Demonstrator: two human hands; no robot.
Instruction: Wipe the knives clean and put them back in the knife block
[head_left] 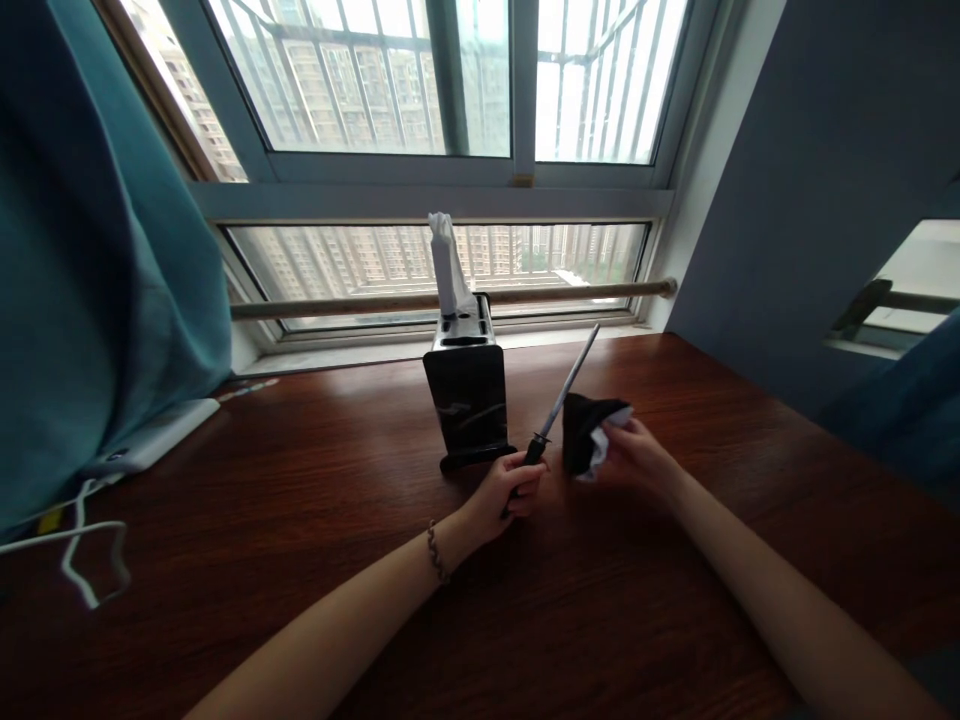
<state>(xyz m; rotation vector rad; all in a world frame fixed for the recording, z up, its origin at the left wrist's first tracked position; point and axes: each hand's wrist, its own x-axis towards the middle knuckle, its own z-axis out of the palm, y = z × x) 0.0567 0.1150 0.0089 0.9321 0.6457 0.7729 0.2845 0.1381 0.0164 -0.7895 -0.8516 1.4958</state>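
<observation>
A reddish-brown, glossy wooden tabletop (360, 430) is filling most of the lower view, running up to a window with a blue-grey frame (600, 177), beyond which metal bars and tall pale buildings are showing. One round tan horizontal pole (570, 294) is crossing before the lower pane. A teal fabric curtain (172, 270) is hanging at the left, and a plain dark grey-blue wall (765, 250) is rising at the right.

By the curtain, one flat white box-like device (161, 438) is lying on the tabletop, with a looped white cable (73, 565) trailing nearer. Near the middle, one black upright stand with a flat panel (471, 400) is standing just beyond the left hand (506, 492), hiding part of one shiny box with black edges (474, 326); white tissue (448, 270) is sticking up from that box.

Two hands are working. The left, with one chain bracelet (436, 553) at its wrist, is curling its fingers round the black handle of one slim grey metal rod (564, 398), whose shaft is slanting away to the right. The right hand (637, 450) is pinching the white edge of one crumpled black-and-white cloth (587, 428), which is sitting just right of the rod.
</observation>
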